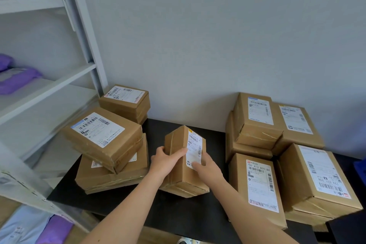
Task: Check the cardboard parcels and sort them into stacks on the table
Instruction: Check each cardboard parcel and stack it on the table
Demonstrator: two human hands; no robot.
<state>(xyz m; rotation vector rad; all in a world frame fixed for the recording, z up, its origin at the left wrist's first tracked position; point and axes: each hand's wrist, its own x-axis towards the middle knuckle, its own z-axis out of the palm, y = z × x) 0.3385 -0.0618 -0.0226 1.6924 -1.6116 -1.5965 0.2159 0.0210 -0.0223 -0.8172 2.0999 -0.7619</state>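
Left hand (pixel 168 161): closed grip round the near-left upright edge of the cardboard parcel (pixel 184 181), thumb on one face, fingers curled over the next. Right hand (pixel 209 166): fingers near-straight across the shipping label (pixel 195 144), pressing and steadying rather than clasping, as far as shows.

The parcel stands on end, mid-table (pixel 198 222), turned corner-on to the camera. Its base seems to rest on the black top.

Handling, as a judgement:
- Small corrugated box, stiff, with taped seams.
- Likely light, given how easily the hands hold it up on end. Its true weight is unknown.
- Tape strips would be slick and bare cardboard grippy.
- The best hold is flat palms on two opposite faces, clear of the label so it stays readable. The corners would crush first.

Around the held parcel:
- Left: a tilted parcel (pixel 101 134) sits askew on a larger flat parcel (pixel 111 176).
- Behind-left, at the wall: a two-high stack (pixel 124 103).
- Right: a tight cluster of labelled parcels (pixel 259 186), some of them stacked.
- Far left: a white shelf rack (pixel 83 45) holding purple bags (pixel 17 79).

Hidden or unclear:
- The held parcel's label print is too small to read.
- Its far faces and underside are out of sight, and the forearms cover part of its lower edge.
- The number of layers in the right cluster is uncertain.
- Dark and blue shapes at the frame's right edge cannot be identified.
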